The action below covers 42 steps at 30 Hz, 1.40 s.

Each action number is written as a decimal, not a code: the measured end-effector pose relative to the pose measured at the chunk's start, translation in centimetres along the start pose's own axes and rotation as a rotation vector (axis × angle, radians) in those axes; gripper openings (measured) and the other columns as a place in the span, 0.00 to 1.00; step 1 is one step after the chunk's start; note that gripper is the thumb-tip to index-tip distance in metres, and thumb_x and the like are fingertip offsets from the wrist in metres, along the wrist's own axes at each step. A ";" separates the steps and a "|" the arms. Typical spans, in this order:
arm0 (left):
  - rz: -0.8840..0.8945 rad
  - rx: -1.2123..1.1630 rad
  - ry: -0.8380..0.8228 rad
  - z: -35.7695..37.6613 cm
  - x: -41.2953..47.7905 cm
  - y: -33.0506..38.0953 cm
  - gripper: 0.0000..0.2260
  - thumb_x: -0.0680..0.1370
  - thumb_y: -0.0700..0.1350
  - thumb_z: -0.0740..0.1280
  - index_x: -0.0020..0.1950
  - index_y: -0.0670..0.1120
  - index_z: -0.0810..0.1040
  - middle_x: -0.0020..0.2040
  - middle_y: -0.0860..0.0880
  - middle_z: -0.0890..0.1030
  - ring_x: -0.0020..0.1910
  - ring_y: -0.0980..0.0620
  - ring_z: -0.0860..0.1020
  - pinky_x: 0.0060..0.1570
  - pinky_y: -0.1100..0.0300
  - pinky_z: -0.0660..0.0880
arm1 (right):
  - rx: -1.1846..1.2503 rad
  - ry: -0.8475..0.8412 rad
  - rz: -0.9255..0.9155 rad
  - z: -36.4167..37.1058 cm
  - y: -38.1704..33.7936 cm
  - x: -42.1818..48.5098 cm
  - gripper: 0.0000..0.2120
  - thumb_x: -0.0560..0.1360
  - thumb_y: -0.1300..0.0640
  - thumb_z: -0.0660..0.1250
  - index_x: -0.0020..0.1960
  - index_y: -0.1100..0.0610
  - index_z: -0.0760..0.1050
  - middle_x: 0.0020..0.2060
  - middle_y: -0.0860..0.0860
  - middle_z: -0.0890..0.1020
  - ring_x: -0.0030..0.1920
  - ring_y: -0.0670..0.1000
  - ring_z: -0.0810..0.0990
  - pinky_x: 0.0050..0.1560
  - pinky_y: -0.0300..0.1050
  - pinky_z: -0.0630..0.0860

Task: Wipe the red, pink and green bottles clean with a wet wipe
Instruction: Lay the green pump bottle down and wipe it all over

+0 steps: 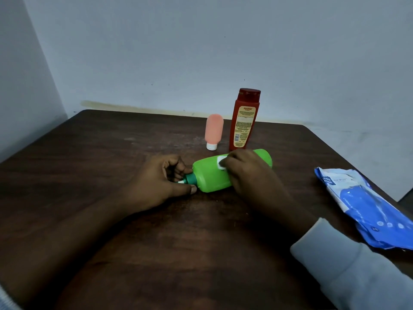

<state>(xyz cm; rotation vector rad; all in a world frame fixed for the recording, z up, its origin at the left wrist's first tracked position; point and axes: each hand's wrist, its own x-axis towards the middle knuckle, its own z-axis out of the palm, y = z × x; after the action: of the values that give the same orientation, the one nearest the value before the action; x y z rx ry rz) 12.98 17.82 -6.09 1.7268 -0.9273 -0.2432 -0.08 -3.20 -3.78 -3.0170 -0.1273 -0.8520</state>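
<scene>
A hard stroke may topple the red bottle [244, 121]: left hand [165, 182] pinches green bottle [210, 177] neck, right hand [248, 173] seemingly clamps wet wipe [221, 163].

Smooth plastic green bottle [212, 176], worn wooden table [111, 153].

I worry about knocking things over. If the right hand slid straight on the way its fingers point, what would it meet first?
Probably the pink bottle, standing cap-down beyond the green bottle under the right hand and its wet wipe; depth is unclear, so it might pass left of it.
</scene>
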 end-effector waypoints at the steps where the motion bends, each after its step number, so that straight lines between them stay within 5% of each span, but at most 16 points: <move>1: -0.003 -0.003 0.001 0.0 0.0 0.0 0.15 0.64 0.35 0.83 0.44 0.44 0.81 0.40 0.51 0.84 0.41 0.51 0.83 0.45 0.55 0.83 | -0.023 0.023 0.079 -0.1 1.3 -0.1 0.11 0.75 0.63 0.67 0.57 0.60 0.80 0.49 0.58 0.81 0.49 0.59 0.77 0.47 0.52 0.73; 7: -0.027 -0.017 0.007 0.1 0.0 0.2 0.16 0.64 0.35 0.84 0.46 0.43 0.82 0.40 0.51 0.85 0.40 0.54 0.84 0.43 0.61 0.81 | -0.059 0.105 0.518 -0.9 7.4 -1.4 0.10 0.73 0.65 0.64 0.50 0.60 0.81 0.43 0.60 0.80 0.46 0.64 0.78 0.42 0.50 0.72; 15: -0.043 -0.002 -0.004 -0.2 -0.1 0.7 0.15 0.64 0.36 0.84 0.44 0.45 0.83 0.38 0.54 0.84 0.39 0.56 0.82 0.42 0.65 0.79 | 0.073 -0.053 -0.041 0.1 -0.8 0.0 0.12 0.75 0.65 0.66 0.57 0.60 0.80 0.50 0.57 0.80 0.51 0.57 0.77 0.50 0.53 0.74; 23: -0.089 -0.018 0.016 -0.1 -0.1 0.9 0.16 0.63 0.37 0.84 0.48 0.40 0.84 0.42 0.46 0.85 0.40 0.52 0.83 0.44 0.59 0.82 | -0.045 0.093 0.475 -1.0 6.4 -1.3 0.10 0.75 0.66 0.65 0.53 0.59 0.80 0.48 0.59 0.80 0.50 0.61 0.77 0.45 0.49 0.70; 31: -0.124 -0.041 0.011 -0.3 -0.2 0.9 0.16 0.63 0.36 0.84 0.46 0.42 0.84 0.41 0.44 0.84 0.40 0.51 0.82 0.44 0.58 0.81 | 0.108 -0.082 -0.067 -0.3 -1.3 -0.1 0.12 0.76 0.63 0.64 0.58 0.59 0.80 0.52 0.56 0.80 0.53 0.55 0.76 0.52 0.49 0.73; 38: -0.156 -0.083 0.023 -0.3 -0.3 1.0 0.20 0.57 0.44 0.84 0.45 0.43 0.84 0.45 0.38 0.85 0.42 0.46 0.82 0.50 0.49 0.81 | -0.003 0.064 0.419 -0.7 7.4 -1.3 0.09 0.75 0.65 0.65 0.53 0.58 0.80 0.48 0.58 0.81 0.49 0.60 0.78 0.48 0.53 0.75; 42: -0.189 -0.129 0.043 -0.2 -0.2 1.2 0.14 0.61 0.38 0.83 0.43 0.43 0.85 0.42 0.40 0.87 0.41 0.46 0.83 0.49 0.50 0.82 | 0.072 0.129 0.447 -1.2 8.3 -2.4 0.07 0.75 0.66 0.66 0.49 0.57 0.80 0.44 0.56 0.81 0.45 0.56 0.78 0.45 0.51 0.75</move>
<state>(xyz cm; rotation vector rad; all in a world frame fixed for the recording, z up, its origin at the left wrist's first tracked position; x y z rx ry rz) 12.35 17.97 -5.00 1.6936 -0.7019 -0.3802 -2.06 -11.70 -3.87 -2.7408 0.4844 -0.9571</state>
